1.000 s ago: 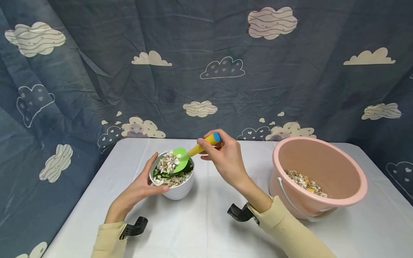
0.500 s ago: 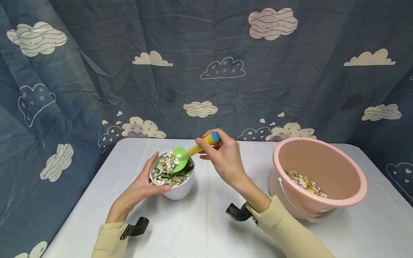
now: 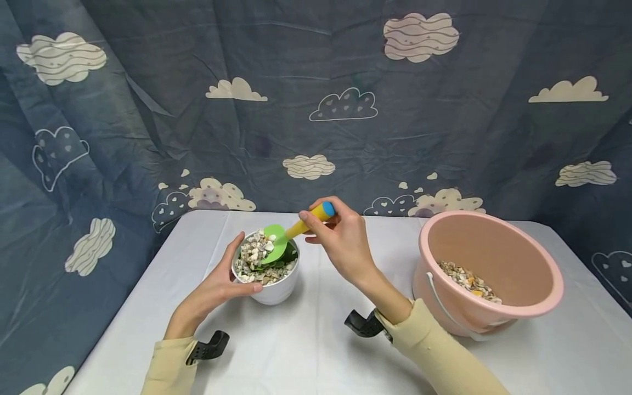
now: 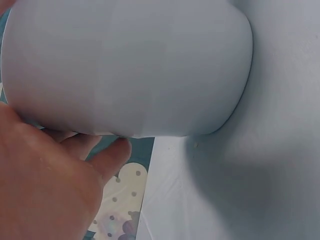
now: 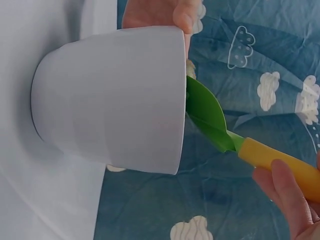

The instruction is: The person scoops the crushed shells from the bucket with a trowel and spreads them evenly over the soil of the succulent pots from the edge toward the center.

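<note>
My left hand (image 3: 212,285) grips a white pot (image 3: 274,291) by its left side, thumb over the near rim and fingers round the far side. Small stones (image 3: 266,276) and green leaves (image 3: 264,267) fill the pot up to near its rim. In my right hand (image 3: 343,238) is a toy trowel with a yellow handle (image 3: 301,226), blue end cap and green blade (image 3: 278,249). The blade slants down into the pot's mouth, with a heap of pale stones (image 3: 254,249) beside and on it. From the right wrist view, the green blade (image 5: 207,115) enters over the pot's rim.
A pink bucket (image 3: 494,236) with a white handle stands at the right, holding more small stones (image 3: 466,280). White cloth covers the table (image 3: 316,340). Behind it hangs a dark blue curtain (image 3: 296,66) with cloud prints.
The trowel's blade has shifted very slightly left and down over the pot with my right hand. More stones lie among the leaves in the pot. My left hand keeps its grip.
</note>
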The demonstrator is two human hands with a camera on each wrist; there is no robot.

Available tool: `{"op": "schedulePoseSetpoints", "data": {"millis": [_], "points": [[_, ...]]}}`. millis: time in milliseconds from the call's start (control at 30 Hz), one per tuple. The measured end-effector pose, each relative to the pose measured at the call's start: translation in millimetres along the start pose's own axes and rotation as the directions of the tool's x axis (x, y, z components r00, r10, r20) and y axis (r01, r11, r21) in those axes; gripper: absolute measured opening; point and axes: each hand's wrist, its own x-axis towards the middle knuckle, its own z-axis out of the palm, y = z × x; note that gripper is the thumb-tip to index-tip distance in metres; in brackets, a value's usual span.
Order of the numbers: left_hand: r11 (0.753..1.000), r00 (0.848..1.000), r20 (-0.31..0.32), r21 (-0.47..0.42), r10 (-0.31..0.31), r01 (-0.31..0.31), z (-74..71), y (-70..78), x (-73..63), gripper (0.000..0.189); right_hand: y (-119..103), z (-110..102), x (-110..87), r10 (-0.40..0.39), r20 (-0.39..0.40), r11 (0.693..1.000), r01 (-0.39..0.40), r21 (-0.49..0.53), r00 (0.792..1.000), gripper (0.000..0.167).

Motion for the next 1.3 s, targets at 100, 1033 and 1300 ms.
{"op": "schedulePoseSetpoints", "data": {"millis": [100,1033,1300], "points": [[1.0,1.0,0.009,-0.01,0.012,-0.012,-0.6,-0.9,0.5,0.114,2,-1,0.7,0.011,-0.008,1.0,-0.011,0.015,1.0,0.025],[1.0,1.0,0.006,-0.001,0.009,-0.009,-2.1,-2.3,1.1,0.112,7,-7,10.8,0.045,-0.03,0.999,-0.044,0.018,0.999,0.027],[0.998,0.999,0.031,-0.064,0.023,-0.021,-3.2,-3.9,0.8,0.109,4,-5,11.8,0.004,-0.001,0.998,-0.004,-0.056,1.0,0.026]]}}
